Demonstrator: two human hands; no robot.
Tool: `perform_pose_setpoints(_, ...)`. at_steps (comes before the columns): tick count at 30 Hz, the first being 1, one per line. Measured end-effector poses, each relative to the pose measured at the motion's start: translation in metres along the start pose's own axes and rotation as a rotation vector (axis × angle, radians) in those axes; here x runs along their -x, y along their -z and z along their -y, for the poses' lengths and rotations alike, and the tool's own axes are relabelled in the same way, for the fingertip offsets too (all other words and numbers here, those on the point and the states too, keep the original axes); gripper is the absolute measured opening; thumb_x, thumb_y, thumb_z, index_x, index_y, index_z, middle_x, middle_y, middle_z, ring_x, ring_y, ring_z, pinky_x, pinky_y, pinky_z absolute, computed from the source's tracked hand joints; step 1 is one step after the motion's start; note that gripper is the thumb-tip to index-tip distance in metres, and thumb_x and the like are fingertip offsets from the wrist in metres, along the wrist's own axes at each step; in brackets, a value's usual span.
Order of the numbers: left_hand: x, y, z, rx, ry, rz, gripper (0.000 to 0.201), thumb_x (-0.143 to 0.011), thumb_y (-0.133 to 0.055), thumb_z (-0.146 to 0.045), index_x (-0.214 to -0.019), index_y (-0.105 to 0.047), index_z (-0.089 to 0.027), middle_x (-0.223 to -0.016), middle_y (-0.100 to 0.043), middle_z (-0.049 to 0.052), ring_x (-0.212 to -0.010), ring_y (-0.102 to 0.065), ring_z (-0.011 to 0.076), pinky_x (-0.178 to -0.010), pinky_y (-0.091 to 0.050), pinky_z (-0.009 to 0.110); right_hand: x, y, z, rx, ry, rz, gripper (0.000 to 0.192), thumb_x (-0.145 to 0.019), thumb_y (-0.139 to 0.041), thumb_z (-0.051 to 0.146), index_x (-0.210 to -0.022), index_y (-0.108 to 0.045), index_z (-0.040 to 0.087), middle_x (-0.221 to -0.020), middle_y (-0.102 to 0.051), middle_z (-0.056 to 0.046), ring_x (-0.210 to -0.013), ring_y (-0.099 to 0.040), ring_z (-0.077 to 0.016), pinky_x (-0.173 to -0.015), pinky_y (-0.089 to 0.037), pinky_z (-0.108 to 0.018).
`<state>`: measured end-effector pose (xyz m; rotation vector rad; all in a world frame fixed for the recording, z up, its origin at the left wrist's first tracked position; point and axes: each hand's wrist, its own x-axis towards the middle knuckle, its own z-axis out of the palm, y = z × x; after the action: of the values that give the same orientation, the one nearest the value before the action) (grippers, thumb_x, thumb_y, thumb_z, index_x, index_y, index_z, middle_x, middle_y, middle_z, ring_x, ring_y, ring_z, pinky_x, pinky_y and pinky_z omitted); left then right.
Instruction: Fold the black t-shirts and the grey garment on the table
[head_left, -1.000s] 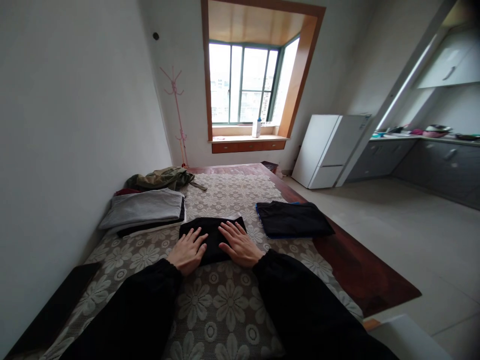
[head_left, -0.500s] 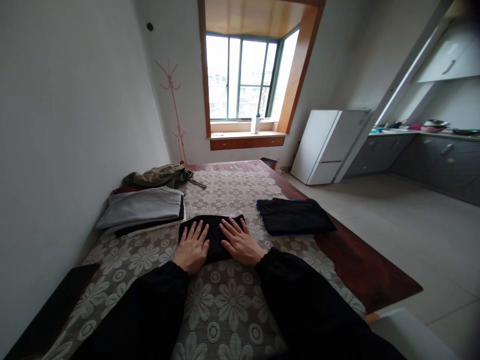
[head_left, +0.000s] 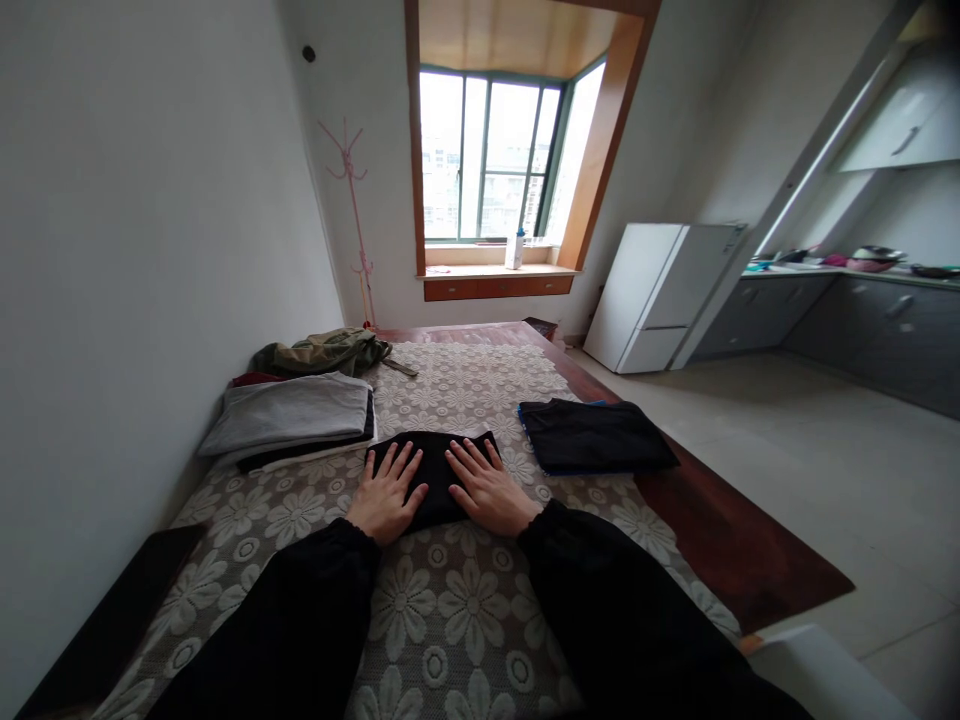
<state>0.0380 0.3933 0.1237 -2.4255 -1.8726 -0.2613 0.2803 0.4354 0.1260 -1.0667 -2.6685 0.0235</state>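
Observation:
A folded black garment [head_left: 433, 490] lies on the lace tablecloth [head_left: 435, 620], directly in front of me. My left hand [head_left: 386, 497] rests flat on its left side, fingers spread. On its right side my right hand [head_left: 491, 492] also lies flat with the fingers apart. Both palms face down, and neither hand grips the cloth. The garment's exact kind cannot be made out. To the left is a stack of folded clothes with a grey garment [head_left: 292, 415] on top. Right of my hands lies another folded black garment [head_left: 596, 435], with blue showing along its edge.
A camouflage-coloured cloth item [head_left: 322, 352] lies behind the grey stack, beside the wall. The dark red wooden table [head_left: 742, 540] shows past the tablecloth on the right. Farther off stand a pink coat rack [head_left: 354, 220], a window [head_left: 495, 155] and a white fridge [head_left: 652, 295].
The whole view has shifted slightly, so things appear a little farther right. Both hands stay flat on the black garment, with almost no visible movement.

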Motion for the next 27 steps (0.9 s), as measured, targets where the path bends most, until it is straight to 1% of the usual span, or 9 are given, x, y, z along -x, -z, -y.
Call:
perform_pose_setpoints(3,0.000,0.000,0.001,0.007,-0.011,0.001,0.062,-0.103,-0.034,-0.051,-0.160,-0.033,-0.027,-0.169,-0.030,0.005,-0.158,-0.021,0.0305,-0.126,-0.011,0.062,-0.001,0.003,0.001,0.003,0.003,0.002,0.063,-0.106,-0.036,0.048,-0.160,-0.035,0.016,-0.167,-0.032,-0.011,-0.156,-0.024,-0.0295,-0.128,-0.012,-0.052)
perform_pose_setpoints(6,0.000,0.001,0.001,0.024,-0.017,-0.011,0.062,-0.103,-0.035,-0.051,-0.160,-0.033,-0.028,-0.169,-0.031,0.005,-0.158,-0.022,0.0304,-0.126,-0.011,0.062,-0.003,0.006,0.000,-0.035,-0.007,0.016,0.063,-0.105,-0.038,0.050,-0.158,-0.040,0.016,-0.165,-0.037,-0.009,-0.155,-0.027,-0.0282,-0.129,-0.015,-0.048)
perform_pose_setpoints(10,0.001,0.003,0.004,0.055,-0.045,0.001,0.062,-0.102,-0.037,-0.054,-0.160,-0.032,-0.030,-0.169,-0.031,0.005,-0.158,-0.021,0.0320,-0.126,-0.010,0.065,-0.003,0.008,-0.001,-0.091,-0.028,0.021,0.062,-0.105,-0.039,0.050,-0.159,-0.038,0.020,-0.165,-0.037,-0.007,-0.155,-0.026,-0.0268,-0.129,-0.015,-0.048)
perform_pose_setpoints(12,0.002,0.004,0.005,0.071,-0.107,0.017,0.060,-0.103,-0.036,-0.052,-0.160,-0.031,-0.034,-0.168,-0.032,0.002,-0.158,-0.020,0.0316,-0.125,-0.010,0.066,-0.001,0.010,0.000,-0.105,-0.021,0.016,0.061,-0.105,-0.040,0.048,-0.160,-0.036,0.024,-0.166,-0.034,-0.005,-0.156,-0.022,-0.0275,-0.129,-0.014,-0.051)
perform_pose_setpoints(15,0.003,0.006,0.007,0.088,-0.248,0.053,0.056,-0.106,-0.033,-0.044,-0.160,-0.026,-0.036,-0.167,-0.034,-0.002,-0.158,-0.020,0.0261,-0.128,-0.013,0.058,0.000,0.015,0.002,-0.121,0.077,0.016,0.057,-0.106,-0.040,0.042,-0.161,-0.033,0.030,-0.168,-0.029,0.000,-0.158,-0.014,-0.0284,-0.128,-0.005,-0.058)
perform_pose_setpoints(17,0.004,0.007,0.007,0.090,-0.295,0.061,0.055,-0.107,-0.031,-0.041,-0.161,-0.024,-0.036,-0.167,-0.034,-0.003,-0.158,-0.022,0.0233,-0.128,-0.017,0.053,0.000,0.017,0.003,-0.152,0.165,0.034,0.056,-0.107,-0.037,0.038,-0.162,-0.030,0.030,-0.168,-0.031,0.000,-0.158,-0.017,-0.0256,-0.129,-0.004,-0.057)
perform_pose_setpoints(20,0.004,0.008,0.006,0.095,-0.291,0.052,0.054,-0.107,-0.031,-0.044,-0.160,-0.024,-0.037,-0.167,-0.034,-0.003,-0.156,-0.026,0.0228,-0.128,-0.019,0.050,-0.001,0.019,0.004,-0.210,0.206,0.074,0.058,-0.108,-0.034,0.037,-0.163,-0.026,0.024,-0.166,-0.035,-0.004,-0.156,-0.025,-0.0214,-0.130,-0.011,-0.050)
perform_pose_setpoints(24,0.003,0.009,0.004,0.110,-0.276,0.066,0.054,-0.107,-0.029,-0.047,-0.160,-0.025,-0.039,-0.167,-0.034,-0.004,-0.156,-0.026,0.0223,-0.128,-0.020,0.050,-0.002,0.019,0.004,-0.253,0.183,0.109,0.059,-0.108,-0.034,0.043,-0.163,-0.026,0.022,-0.166,-0.035,-0.005,-0.156,-0.023,-0.0218,-0.130,-0.009,-0.049)
perform_pose_setpoints(27,0.002,0.009,0.005,0.124,-0.250,0.097,0.055,-0.107,-0.027,-0.048,-0.161,-0.024,-0.036,-0.167,-0.033,-0.002,-0.157,-0.025,0.0215,-0.128,-0.020,0.049,-0.002,0.019,0.005,-0.265,0.176,0.109,0.059,-0.108,-0.036,0.046,-0.162,-0.029,0.024,-0.165,-0.036,-0.005,-0.156,-0.024,-0.0224,-0.130,-0.009,-0.049)
